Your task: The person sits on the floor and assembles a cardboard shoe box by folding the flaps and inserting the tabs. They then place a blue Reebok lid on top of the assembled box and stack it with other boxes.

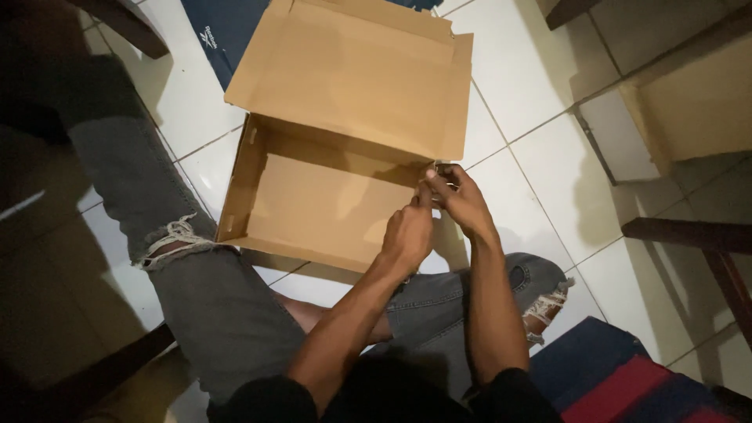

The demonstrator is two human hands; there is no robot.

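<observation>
An open brown cardboard box (313, 204) lies on the white tiled floor between my knees, its lid (352, 70) folded back away from me. Both my hands meet at the box's right rear corner, where the lid joins the body. My left hand (407, 231) is curled with fingertips pinching at that corner. My right hand (458, 200) pinches the same spot from the right side. Something small and pale shows between the fingertips; I cannot tell what it is. The inside of the box looks empty.
My legs in torn grey jeans (211, 305) flank the box. Another cardboard piece (697, 102) lies at the upper right. A dark wooden furniture leg (705, 243) stands at right, a blue and red cushion (619, 384) at the lower right, a dark blue bag (223, 31) behind the box.
</observation>
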